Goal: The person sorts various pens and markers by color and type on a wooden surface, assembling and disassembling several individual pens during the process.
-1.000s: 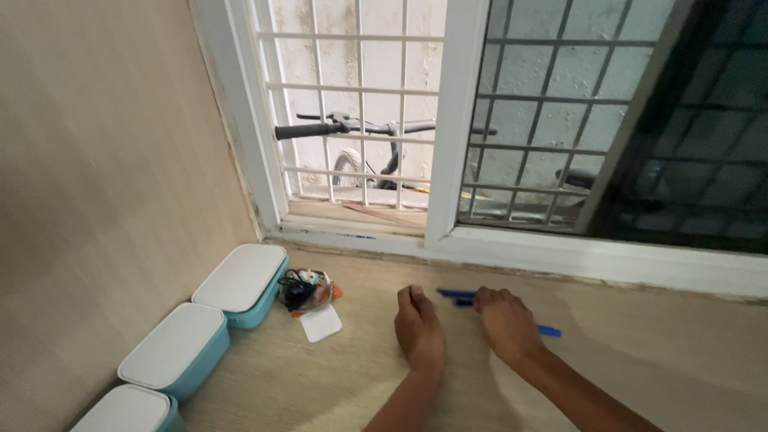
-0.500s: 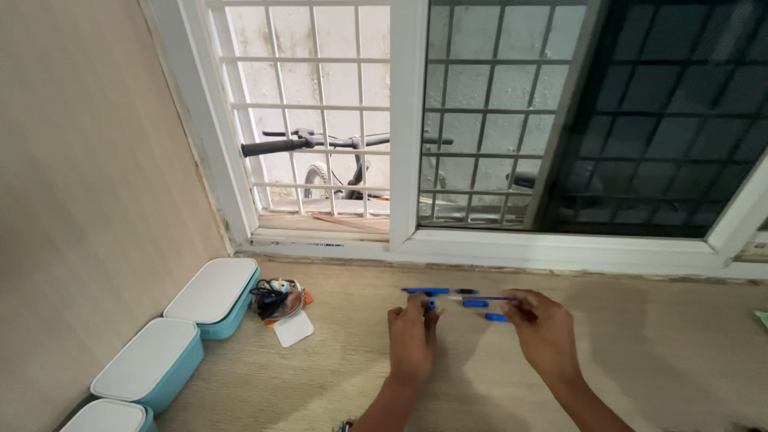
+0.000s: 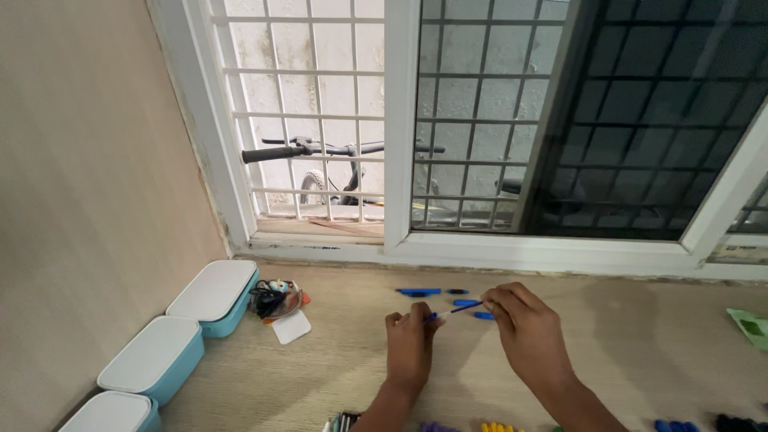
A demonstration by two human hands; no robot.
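Tan floor below the window, with small things scattered on it.
The floor (image 3: 640, 360) carries three white-lidded blue boxes (image 3: 216, 294) along its left edge, a small clutter pile (image 3: 276, 298) and white card (image 3: 291, 326) beside them, blue pen parts (image 3: 420, 292) near the far edge, and green paper (image 3: 750, 326) at the right edge.

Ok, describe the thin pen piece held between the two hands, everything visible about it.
The pen piece is a slim rod, dark blue along its middle and paler toward the left hand. It looks like plastic. It is held above the floor, nearly level, slightly higher at the right end, pinched at each end by the left hand and right hand. Other blue pen parts lie on the floor just beyond it. Finer detail is too small to tell.
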